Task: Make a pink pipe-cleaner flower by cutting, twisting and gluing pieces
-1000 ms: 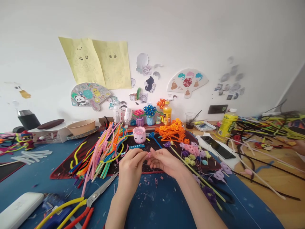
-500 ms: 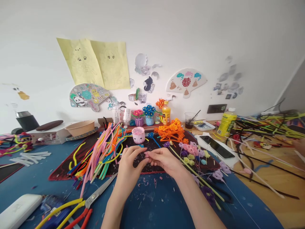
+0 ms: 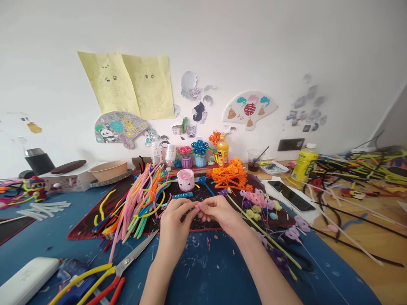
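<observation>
Over the dark mat's front edge, my left hand (image 3: 177, 219) and my right hand (image 3: 221, 213) meet fingertip to fingertip. Both are closed in a pinch on a small pink piece (image 3: 197, 206), mostly hidden by the fingers. Just beyond them stands a pink fuzzy pot (image 3: 185, 182) with two dark eyes, and a teal tube (image 3: 182, 195) lies in front of it. Left of my left hand is a pile of colourful pipe cleaners (image 3: 140, 199). Pink, purple and yellow pipe-cleaner flowers (image 3: 254, 199) lie to the right of my right hand.
Scissors (image 3: 127, 262) with red handles lie at the left front, near a blue glue gun (image 3: 74, 277) and a white case (image 3: 27, 279). Orange pipe-cleaner shapes (image 3: 227, 176), a juice bottle (image 3: 223, 151) and small flower pots (image 3: 200, 160) stand behind. A phone (image 3: 291, 195) lies right.
The fingertips have drawn closer together, so less of the pink piece shows. The teal tube beyond my left hand is now more visible. The whole view has shifted slightly.
</observation>
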`<state>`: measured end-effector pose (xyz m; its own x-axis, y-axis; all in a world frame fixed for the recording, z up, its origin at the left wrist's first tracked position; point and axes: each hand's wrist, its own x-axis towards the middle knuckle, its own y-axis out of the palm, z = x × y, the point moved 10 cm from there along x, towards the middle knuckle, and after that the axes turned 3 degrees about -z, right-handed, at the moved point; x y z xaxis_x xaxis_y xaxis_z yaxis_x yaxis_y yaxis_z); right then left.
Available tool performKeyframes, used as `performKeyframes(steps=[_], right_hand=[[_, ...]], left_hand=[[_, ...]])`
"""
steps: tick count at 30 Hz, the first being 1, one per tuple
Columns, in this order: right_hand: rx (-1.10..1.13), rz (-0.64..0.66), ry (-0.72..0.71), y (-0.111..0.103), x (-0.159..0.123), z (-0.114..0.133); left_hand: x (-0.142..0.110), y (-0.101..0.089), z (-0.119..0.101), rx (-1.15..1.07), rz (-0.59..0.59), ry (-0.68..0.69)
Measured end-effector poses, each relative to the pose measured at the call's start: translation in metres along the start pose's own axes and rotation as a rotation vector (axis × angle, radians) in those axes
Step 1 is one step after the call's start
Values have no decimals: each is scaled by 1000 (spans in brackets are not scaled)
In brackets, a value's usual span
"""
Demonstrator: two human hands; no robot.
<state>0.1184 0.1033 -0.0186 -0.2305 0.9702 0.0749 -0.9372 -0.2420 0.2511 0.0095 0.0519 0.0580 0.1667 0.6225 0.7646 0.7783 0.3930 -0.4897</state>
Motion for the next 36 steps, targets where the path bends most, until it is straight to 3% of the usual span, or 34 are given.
performKeyframes(steps=[8,17,22,25,30,33,36], right_hand=[[-36,3,-10,-3,-1,-1],[-36,41,-50,2,-1,2],[-88,8,-45,-2,0,2],[-102,22,-55,-1,0,2],[-111,32,-70,-2,1,2],[-150,27,-57,-4,2,0],[-175,28,-46,-5,2,-1]], left_hand=[[-2,3,-25,50,-14,234],[-4,0,-19,129,-33,230],[-6,8,-20,142,16,224],[-5,10,-15,142,35,161],[-5,13,7,11,137,-58],[-6,16,12,-66,206,-122],[-5,14,14,-110,198,-155]])
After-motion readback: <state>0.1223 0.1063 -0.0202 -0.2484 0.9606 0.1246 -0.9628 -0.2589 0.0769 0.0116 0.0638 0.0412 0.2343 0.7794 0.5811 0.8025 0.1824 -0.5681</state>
